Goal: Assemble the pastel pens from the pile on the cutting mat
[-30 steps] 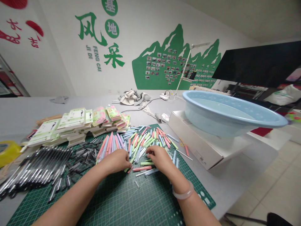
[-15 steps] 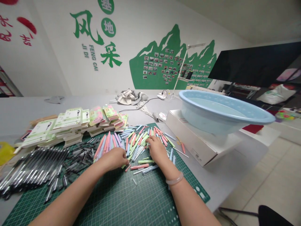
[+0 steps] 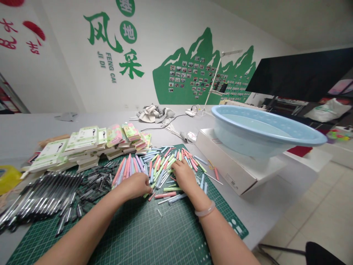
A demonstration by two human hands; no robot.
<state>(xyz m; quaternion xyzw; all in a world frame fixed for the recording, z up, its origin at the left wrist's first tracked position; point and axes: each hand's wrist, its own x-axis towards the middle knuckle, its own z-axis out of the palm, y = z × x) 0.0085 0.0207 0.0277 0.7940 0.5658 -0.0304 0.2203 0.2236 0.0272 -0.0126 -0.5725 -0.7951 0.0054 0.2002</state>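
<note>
A loose heap of pastel pen parts [image 3: 159,171], in pink, green, blue and purple with thin white pieces among them, lies on the green cutting mat [image 3: 132,232]. My left hand [image 3: 138,184] is at the heap's near left side, its fingers curled in a pinch close to a green piece; whatever is between the fingertips is hidden. My right hand [image 3: 183,176] reaches into the right part of the heap with bent, closed fingers, and I cannot make out what they hold. Just below the hands lie a red pen barrel [image 3: 165,195] and a short clear piece [image 3: 159,212].
To the left are a row of black pens [image 3: 51,195], a pile of black caps [image 3: 100,182] and stacked paper boxes [image 3: 88,141]. A blue basin [image 3: 256,143] rests on a white carton [image 3: 220,158] at the right. Grey cloths [image 3: 156,113] and a cable lie behind.
Both hands stay nearly in place over the heap. A small red piece now shows beside my right fingers, where a short green one showed before. The view has shifted slightly.
</note>
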